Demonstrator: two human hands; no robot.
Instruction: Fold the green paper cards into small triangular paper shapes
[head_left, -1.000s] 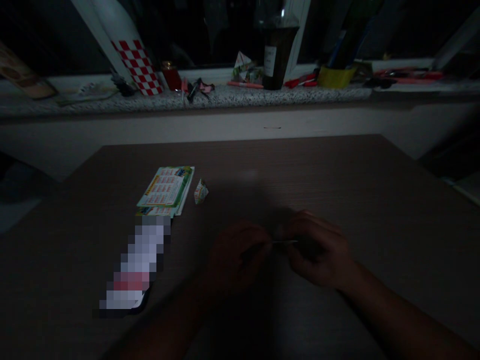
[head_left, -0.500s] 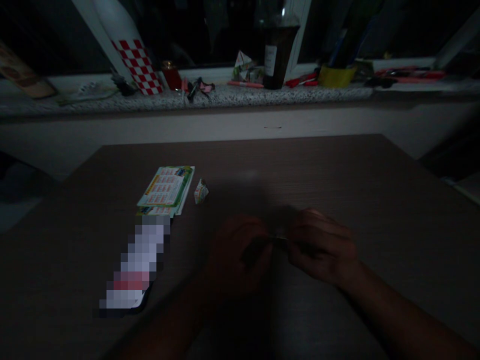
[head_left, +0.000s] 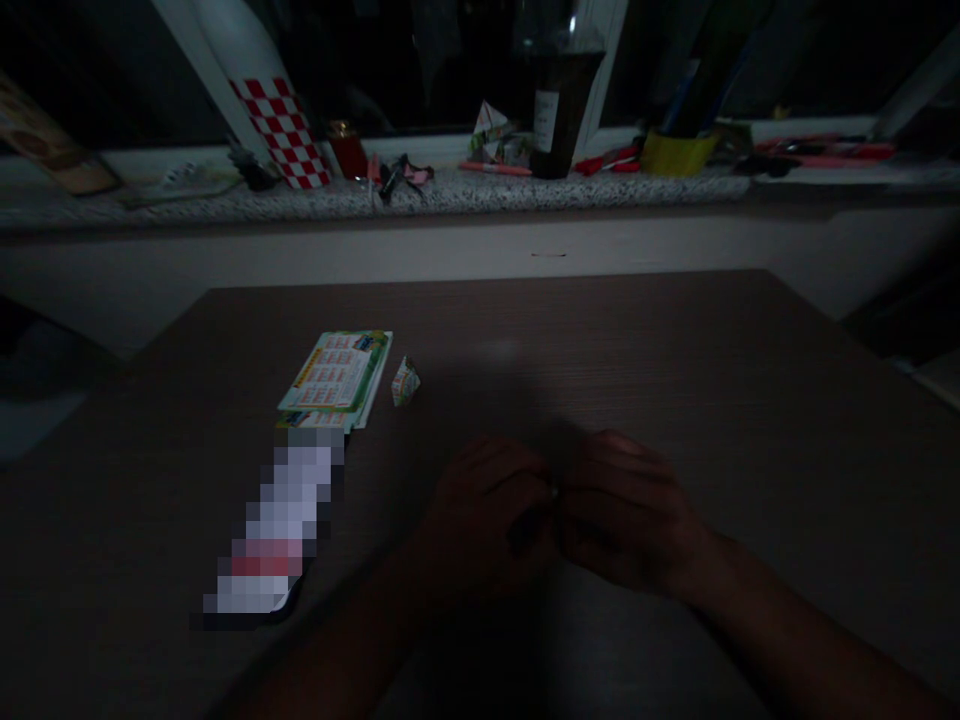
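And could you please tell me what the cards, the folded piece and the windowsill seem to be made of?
Cards: probably thin card stock, printed; flat, crisp edges.
Folded piece: likely printed paper or card, finish unclear; angular creases.
Windowsill: stone or imitation, perhaps polished; speckled grey.

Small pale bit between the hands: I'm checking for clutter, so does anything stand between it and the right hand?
Nothing visible does: the small pale bit shows right between the right hand and the left hand, though shadow hides details. The folded paper piece lies apart, farther left.
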